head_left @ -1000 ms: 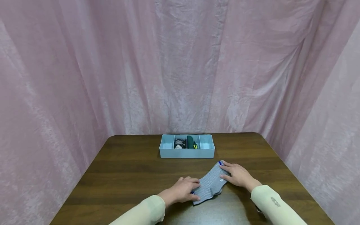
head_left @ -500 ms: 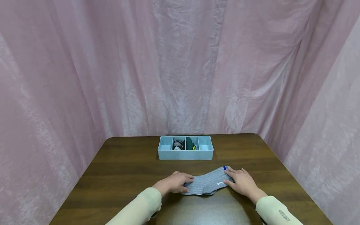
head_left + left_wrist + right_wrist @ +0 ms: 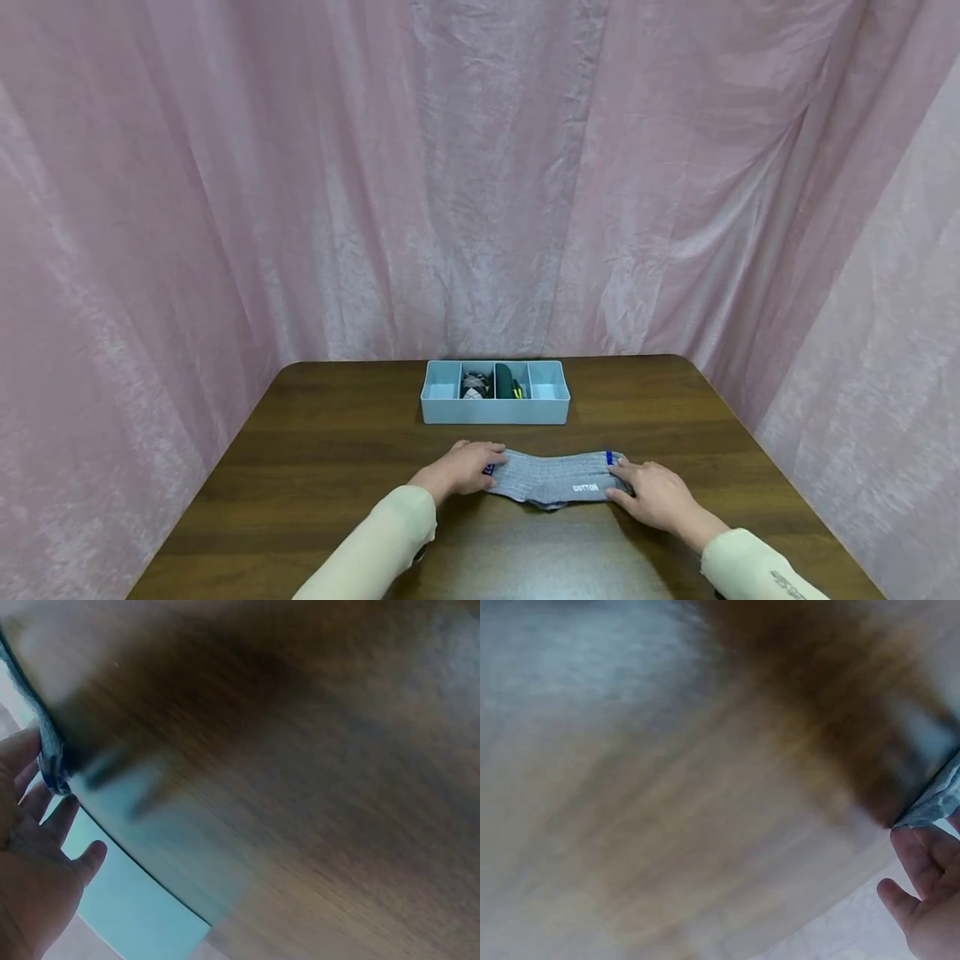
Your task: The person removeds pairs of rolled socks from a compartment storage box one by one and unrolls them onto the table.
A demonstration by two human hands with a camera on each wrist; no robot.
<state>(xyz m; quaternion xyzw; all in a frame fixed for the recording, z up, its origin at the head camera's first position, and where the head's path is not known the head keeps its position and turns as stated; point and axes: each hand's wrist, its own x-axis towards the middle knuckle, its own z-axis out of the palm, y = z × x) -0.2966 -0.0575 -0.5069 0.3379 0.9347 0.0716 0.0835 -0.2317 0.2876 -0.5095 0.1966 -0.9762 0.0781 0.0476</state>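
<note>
A pair of grey ribbed socks [image 3: 551,479], lettered COTTON in white, lies flat and sideways on the wooden table. Each end carries a blue mark. My left hand [image 3: 461,468] rests its fingers and thumb on the left end, and my right hand [image 3: 656,496] touches the right end. At the edge of the left wrist view, the left hand [image 3: 41,862] has its fingertips against the sock [image 3: 51,750], little finger spread away. The right wrist view has the right hand [image 3: 934,892] with extended fingers at the sock's edge [image 3: 939,796].
Behind the socks stands a light blue divided box [image 3: 495,412]. Its middle compartments hold a dark patterned bundle [image 3: 476,386], a dark green rolled item [image 3: 503,382] and a small yellow-and-black piece [image 3: 517,389]. Pink curtains [image 3: 495,183] hang past the table's [image 3: 337,433] far edge.
The socks have turned from a slant to nearly level across the table. My left hand has moved away from me, my right hand slightly nearer and to the right, both staying on the ends.
</note>
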